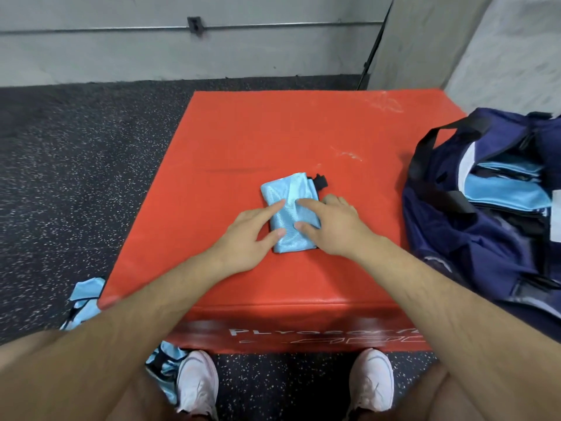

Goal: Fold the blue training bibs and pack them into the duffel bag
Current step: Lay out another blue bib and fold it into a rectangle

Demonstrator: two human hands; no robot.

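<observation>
Lying between left hand (243,235) and right hand (334,226), folded bib (290,192) touches both.

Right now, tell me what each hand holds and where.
Nothing is gripped: left hand and right hand press the folded blue bib flat on the red box, at its near half.

We see a red box (273,132) on a dark speckled floor (76,177), white shoes (197,381) at its near side, and behind it a grey wall (121,56) carrying a pipe (273,25).
</observation>
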